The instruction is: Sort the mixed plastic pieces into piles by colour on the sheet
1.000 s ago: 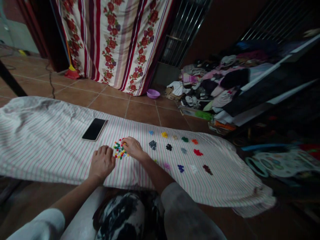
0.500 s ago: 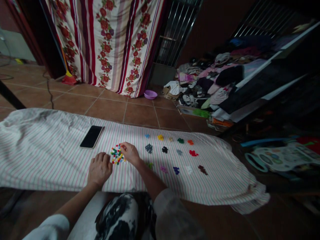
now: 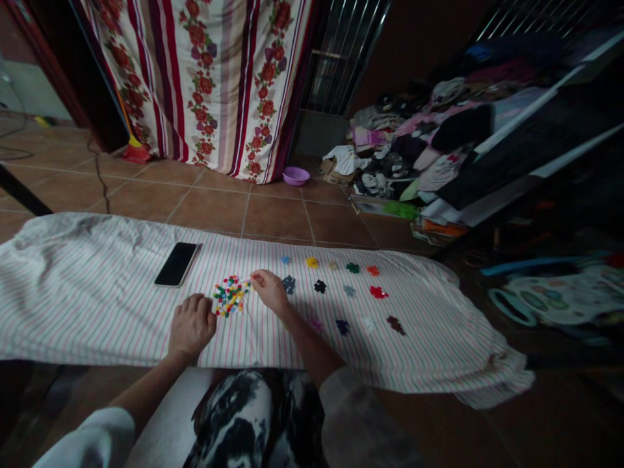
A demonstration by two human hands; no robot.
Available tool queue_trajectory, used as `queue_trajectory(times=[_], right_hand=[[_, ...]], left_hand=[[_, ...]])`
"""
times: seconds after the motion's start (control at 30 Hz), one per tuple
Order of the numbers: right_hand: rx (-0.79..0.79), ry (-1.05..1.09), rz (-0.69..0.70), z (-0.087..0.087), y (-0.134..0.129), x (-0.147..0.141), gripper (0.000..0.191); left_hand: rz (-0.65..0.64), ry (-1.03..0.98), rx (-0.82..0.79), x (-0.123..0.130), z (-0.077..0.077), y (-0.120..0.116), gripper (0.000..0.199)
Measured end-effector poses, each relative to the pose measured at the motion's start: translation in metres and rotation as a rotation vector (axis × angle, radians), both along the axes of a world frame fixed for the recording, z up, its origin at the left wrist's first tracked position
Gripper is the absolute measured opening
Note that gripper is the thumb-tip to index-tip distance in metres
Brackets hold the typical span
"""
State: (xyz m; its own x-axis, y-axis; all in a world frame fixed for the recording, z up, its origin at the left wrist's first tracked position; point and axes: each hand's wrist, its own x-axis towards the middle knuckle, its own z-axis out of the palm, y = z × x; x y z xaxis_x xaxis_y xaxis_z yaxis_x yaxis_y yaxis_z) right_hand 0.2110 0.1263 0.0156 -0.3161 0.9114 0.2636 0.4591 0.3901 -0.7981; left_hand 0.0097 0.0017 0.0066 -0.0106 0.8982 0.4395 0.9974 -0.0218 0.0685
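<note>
A mixed pile of tiny coloured pieces [image 3: 231, 296], red, yellow, green, blue and white, lies on the striped cloth [image 3: 121, 292]. My left hand [image 3: 192, 324] rests palm down on the cloth at the pile's left edge, its fingers loosely laid out and holding nothing. Just right of the pile, my right hand [image 3: 269, 289] is pinched, and a small reddish-orange piece seems to show at the fingertips. Beyond it are single-colour heaps, among them dark grey [image 3: 289, 284], black [image 3: 320, 286], yellow [image 3: 312, 262], red [image 3: 377, 292] and brown [image 3: 396, 325]. My right forearm covers part of the nearest row.
A phone [image 3: 177, 264] lies on the cloth left of the pile. On the tiled floor past the cloth are a purple basin [image 3: 296, 175] and a red broom [image 3: 137, 153] by a flowered curtain [image 3: 224, 84]. Heaped clothes [image 3: 409, 143] lie at the right.
My right hand has moved right, off the pile toward the dark grey heap, fingers still pinched. More of the mixed pile shows. My left hand stays in place.
</note>
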Motion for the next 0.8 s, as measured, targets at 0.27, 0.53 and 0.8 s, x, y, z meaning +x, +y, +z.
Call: queue_trajectory(times=[0.27,0.53,0.8], right_hand=[[-0.078,0.228,-0.129,0.001,0.02,0.025,0.011],[-0.049,0.229,-0.315,-0.001,0.032,0.092,0.013],[-0.007,0.124,-0.608,-0.004,0.03,0.176,0.02]], left_hand=[[0.005,0.039,0.008,-0.001,-0.001,0.0,0.022],[-0.005,0.013,-0.011,0.0,0.001,-0.001,0.026],[-0.008,0.024,-0.07,0.0,0.003,-0.003,0.035]])
